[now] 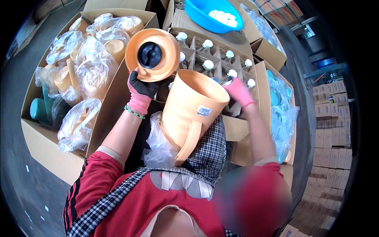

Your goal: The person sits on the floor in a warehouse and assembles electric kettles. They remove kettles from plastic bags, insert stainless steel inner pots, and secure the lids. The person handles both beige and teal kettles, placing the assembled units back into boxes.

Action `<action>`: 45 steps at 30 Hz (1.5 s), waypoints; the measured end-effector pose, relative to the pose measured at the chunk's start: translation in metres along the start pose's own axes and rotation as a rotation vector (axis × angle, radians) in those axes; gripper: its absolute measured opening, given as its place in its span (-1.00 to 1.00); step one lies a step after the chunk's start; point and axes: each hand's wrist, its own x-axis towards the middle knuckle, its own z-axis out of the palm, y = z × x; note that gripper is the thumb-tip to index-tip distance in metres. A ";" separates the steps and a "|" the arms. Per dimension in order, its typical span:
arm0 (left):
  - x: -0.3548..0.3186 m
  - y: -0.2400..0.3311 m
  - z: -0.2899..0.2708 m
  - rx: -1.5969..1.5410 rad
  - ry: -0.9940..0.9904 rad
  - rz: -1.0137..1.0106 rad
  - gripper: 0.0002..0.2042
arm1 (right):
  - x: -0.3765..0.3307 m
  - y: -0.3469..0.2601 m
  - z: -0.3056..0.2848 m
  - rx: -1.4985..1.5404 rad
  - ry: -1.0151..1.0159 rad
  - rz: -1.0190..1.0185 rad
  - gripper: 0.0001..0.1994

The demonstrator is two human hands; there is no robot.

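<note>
A peach plastic jug body (181,114) with a side handle and a white label leans in my lap, wide mouth up. Crumpled clear plastic (160,144) lies against its lower left side. In a pink and black glove, my left hand (141,89) is closed on the rim of a round peach lid (170,51). A black round piece (149,55) sits in the lid's centre. My right hand (240,93), in a pink glove, reaches among white-capped glass bottles (208,65) beyond the jug. Motion blur hides whether its fingers grip a bottle.
At the left, an open carton (55,152) holds bagged peach and green jug parts. A cardboard divider (189,59) separates the bottles. Behind them stands a blue basin (193,15) with white pieces. Bagged turquoise parts (282,114) fill a carton at the right. Stacked boxes (329,138) stand farther right.
</note>
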 end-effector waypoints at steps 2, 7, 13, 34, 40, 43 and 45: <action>0.004 0.002 -0.009 0.016 -0.017 -0.032 -0.64 | -0.008 0.017 -0.055 0.140 0.100 -0.124 -0.51; 0.019 0.006 -0.036 0.017 -0.372 -0.139 -0.73 | -0.066 0.002 -0.179 0.396 0.247 -0.001 -0.61; 0.018 -0.014 0.009 -0.085 -0.808 -0.318 -0.70 | -0.129 0.044 -0.202 0.873 0.555 -0.041 -0.69; 0.065 0.009 0.034 0.201 -0.691 -0.259 -0.61 | -0.040 -0.035 0.010 1.336 0.163 -0.173 -0.36; -0.011 -0.003 0.047 0.224 -0.603 -0.306 -0.62 | -0.046 -0.032 -0.002 1.442 0.276 -0.441 -0.31; -0.039 -0.004 0.066 -0.041 -0.365 -0.390 -0.62 | -0.061 -0.041 -0.032 0.947 -0.084 -0.334 -0.30; -0.030 -0.002 0.059 -0.094 -0.399 -0.511 -0.63 | -0.057 -0.041 -0.044 0.668 -0.281 -0.369 -0.47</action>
